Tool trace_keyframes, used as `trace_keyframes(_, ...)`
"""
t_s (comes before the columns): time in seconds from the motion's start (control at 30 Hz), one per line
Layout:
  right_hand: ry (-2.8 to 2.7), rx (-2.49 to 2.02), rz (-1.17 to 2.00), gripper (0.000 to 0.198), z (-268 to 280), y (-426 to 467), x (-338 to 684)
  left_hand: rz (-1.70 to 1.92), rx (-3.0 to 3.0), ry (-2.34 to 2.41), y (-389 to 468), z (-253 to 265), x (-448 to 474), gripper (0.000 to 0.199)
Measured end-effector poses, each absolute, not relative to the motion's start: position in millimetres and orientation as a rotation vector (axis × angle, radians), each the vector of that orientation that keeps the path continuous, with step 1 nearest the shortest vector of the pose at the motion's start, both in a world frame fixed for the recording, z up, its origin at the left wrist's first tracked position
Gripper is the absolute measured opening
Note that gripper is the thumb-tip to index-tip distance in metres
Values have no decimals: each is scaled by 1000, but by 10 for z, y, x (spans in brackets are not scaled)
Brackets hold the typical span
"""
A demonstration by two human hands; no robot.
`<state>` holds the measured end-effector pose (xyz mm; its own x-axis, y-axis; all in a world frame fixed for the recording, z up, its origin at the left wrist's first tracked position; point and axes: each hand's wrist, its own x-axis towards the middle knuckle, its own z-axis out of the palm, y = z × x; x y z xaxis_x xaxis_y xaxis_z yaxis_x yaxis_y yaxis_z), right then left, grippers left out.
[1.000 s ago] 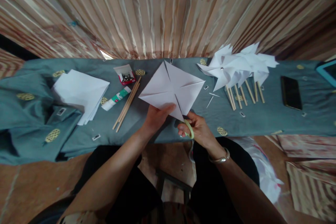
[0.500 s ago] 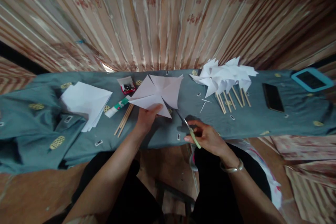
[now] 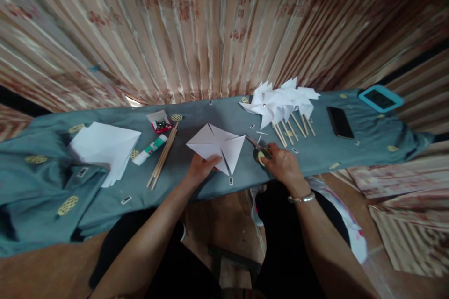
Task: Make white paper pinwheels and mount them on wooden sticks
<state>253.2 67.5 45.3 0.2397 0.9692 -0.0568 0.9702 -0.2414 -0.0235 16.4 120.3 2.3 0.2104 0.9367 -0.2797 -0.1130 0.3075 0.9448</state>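
Note:
My left hand (image 3: 202,168) pinches the near edge of a white paper square (image 3: 213,142), thumb on top. Slits run from the square's corners toward its middle. Low over the cloth, my right hand (image 3: 283,162) is closed around the scissors (image 3: 260,152), whose blades point up and left; a light green handle shows beside the fingers. Thin white paper strips (image 3: 261,134) lie just beyond the scissors. Several finished white paper pinwheels (image 3: 277,105) on wooden sticks are heaped at the back, right of the square.
A stack of white paper (image 3: 101,142) lies on the left. Nearer are a glue stick (image 3: 150,149), wooden sticks (image 3: 162,156) and a small red box (image 3: 161,122) of pins. On the right are a black phone (image 3: 340,122) and a blue-framed device (image 3: 381,98). A patterned curtain (image 3: 196,32) hangs behind.
My left hand has lowered the paper square toward the cloth, away from the sticks. My right hand has carried the scissors forward and right, off the square. The view has shifted slightly.

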Motion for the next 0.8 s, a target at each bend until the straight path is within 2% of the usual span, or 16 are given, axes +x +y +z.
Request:
trace_keyframes(0.17, 1824, 2486, 31, 36, 452, 799, 2569, 804, 1218, 1181, 1247, 44, -65, 35)
trace_keyframes(0.37, 1814, 2508, 53, 38, 436, 849, 2594, 1034, 1677, 1455, 1386, 63, -539, 71)
trace_keyframes(0.43, 1835, 2504, 49, 41, 432, 857, 2598, 1087, 1980, 1480, 1382, 51, -598, 65)
trace_keyframes(0.57, 1875, 2475, 19, 48, 407, 878, 2622, 927, 2404, 1256, 1277, -36, -478, 35)
trace_keyframes(0.67, 1879, 2459, 5, 44, 391, 885, 2644, 742, 2518, 1159, 1192, -116, -309, 34)
trace_keyframes(0.8, 1928, 2485, 70, 30, 394, 912, 2578, 527, 2572, 1138, 1157, -140, -188, 38)
